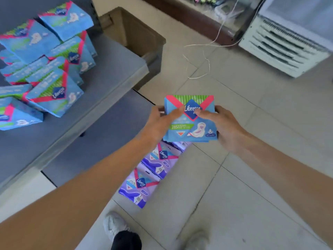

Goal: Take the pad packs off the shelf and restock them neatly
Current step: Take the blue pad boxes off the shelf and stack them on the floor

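Note:
I hold a blue pad pack (191, 121) with a green and pink top in both hands above the floor. My left hand (162, 121) grips its left edge with the thumb across the front. My right hand (221, 125) grips its right edge, thumb on the front. It looks like a thin stack of packs, judging by the lower edge. Several more blue pad packs (45, 65) lie in a loose, tilted pile on the grey shelf (111, 73) at the left. A row of purple pad packs (149, 172) lies on the tiled floor just below my hands.
A lower grey shelf (108, 130) juts out under the upper one. An open cardboard box (137, 33) stands behind the shelf. A white cooler (288, 46) stands at the far right, and a loose white cord (200, 56) trails over the floor. My shoes (115, 226) are at the bottom.

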